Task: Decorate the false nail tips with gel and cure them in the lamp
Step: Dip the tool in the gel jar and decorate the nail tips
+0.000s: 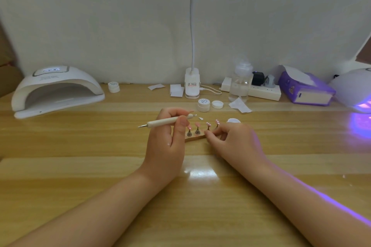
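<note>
Several pink false nail tips [208, 124] stand on small metal stems along a narrow wooden strip [195, 138] in the middle of the table. My left hand [166, 138] grips a white dotting pen [168, 120] above the strip's left end, its point aimed right at a small loose tip [201, 118]. My right hand [232, 139] pinches the strip's right end, partly hiding the stems there. A white curing lamp [57, 90] stands at the far left, unlit inside. Behind the tips sit an open white gel pot [203, 104] and its lid [217, 104].
A second lamp [355, 88] glows violet at the far right. Along the wall stand a clip-on desk light [192, 84], a clear pump bottle [241, 84], a power strip [263, 91], a purple tissue box [305, 88], paper wipes [176, 90] and another small pot [113, 87].
</note>
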A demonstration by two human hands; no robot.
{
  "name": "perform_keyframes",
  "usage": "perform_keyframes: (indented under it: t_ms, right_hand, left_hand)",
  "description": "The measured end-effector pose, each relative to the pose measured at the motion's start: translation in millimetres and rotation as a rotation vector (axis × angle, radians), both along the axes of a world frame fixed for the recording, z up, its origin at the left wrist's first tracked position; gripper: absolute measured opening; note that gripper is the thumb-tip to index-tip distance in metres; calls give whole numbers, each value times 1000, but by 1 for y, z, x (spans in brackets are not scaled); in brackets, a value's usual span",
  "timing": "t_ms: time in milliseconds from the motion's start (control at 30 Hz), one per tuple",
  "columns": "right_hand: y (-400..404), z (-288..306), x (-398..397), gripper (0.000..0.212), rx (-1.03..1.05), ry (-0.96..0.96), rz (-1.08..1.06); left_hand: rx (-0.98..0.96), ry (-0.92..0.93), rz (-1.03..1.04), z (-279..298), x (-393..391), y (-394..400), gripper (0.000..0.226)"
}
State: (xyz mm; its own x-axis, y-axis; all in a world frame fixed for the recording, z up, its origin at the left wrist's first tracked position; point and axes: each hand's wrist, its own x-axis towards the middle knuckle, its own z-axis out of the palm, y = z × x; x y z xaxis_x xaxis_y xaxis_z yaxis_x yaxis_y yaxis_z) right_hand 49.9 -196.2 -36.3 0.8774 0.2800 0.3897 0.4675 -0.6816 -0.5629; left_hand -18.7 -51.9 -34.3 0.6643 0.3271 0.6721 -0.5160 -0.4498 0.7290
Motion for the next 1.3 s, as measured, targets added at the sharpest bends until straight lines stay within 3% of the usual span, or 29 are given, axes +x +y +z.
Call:
perform_keyframes:
  t_ms: [100,233,300,400,467,533,667,833,1033,1300]
  right_hand:
    - [-6,5,-2,26,-16,-64,-23]
    - [-24,17,9,18,30,-208,-102]
    - [-34,17,19,34,-1,-228,-149]
    - [-43,14,34,65,-90,-51,-235]
    - [-44,10,41,75,-168,117,-263]
    - [-44,5,45,73,-237,213,-265]
    - [-43,3,46,57,-285,187,-226]
    - [-44,7,38,29,-99,138,-143]
    - [-28,15,14,29,153,-201,8]
    - [-7,6,-12,27,84,-202,207]
  left_hand:
    - [-10,-4,-2,-1,1,1,14]
    - [-30,1,-9,-1,1,2,14]
    - [-33,7,-13,-1,1,2,13]
    - [-30,13,-15,-1,1,2,13]
    - [-22,14,-21,0,0,2,12]
    - [-17,15,-25,1,0,1,12]
    - [-22,17,-29,1,0,1,12]
    - [-16,23,-28,0,0,1,12]
    - [-9,-2,-8,0,-1,1,11]
    - [22,-7,-17,3,-4,-2,8]
